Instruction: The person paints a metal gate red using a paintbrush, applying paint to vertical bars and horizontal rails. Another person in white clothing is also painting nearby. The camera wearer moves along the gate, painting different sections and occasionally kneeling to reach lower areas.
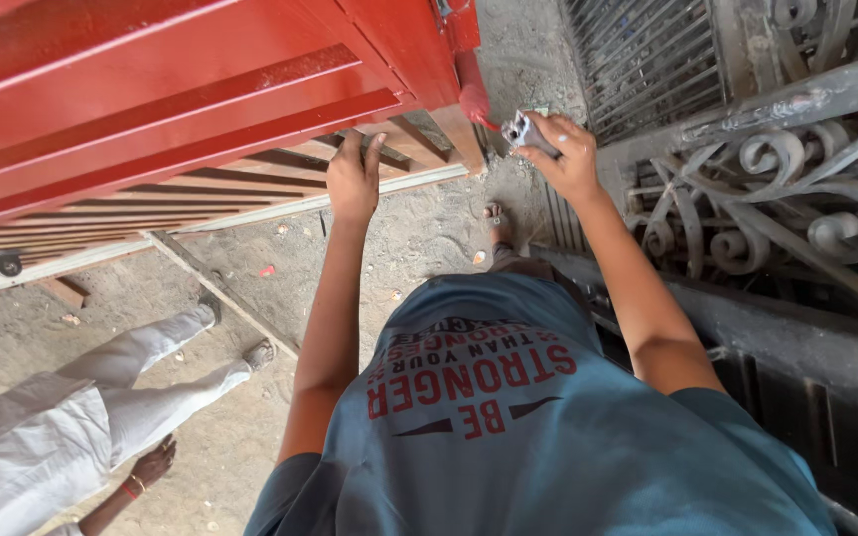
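Clutching a small grey metal tool (520, 130), the right hand (568, 159) has its fingers wrapped shut around it, right at the lower corner of the red gate (181, 89). Over on the other side, the left hand (353, 179) presses flat against the gate's bottom edge, fingers spread, gripping nothing. Risky spot: that heavy panel could swing or sag and pinch those bracing fingers, and the tool could slip off the glossy paint. Ribbed, smooth red steel here, dull scrolled ironwork (796, 189) stacked to the right, gritty sandy floor (399, 248) below. Another person in white trousers (101, 397) crouches nearby.
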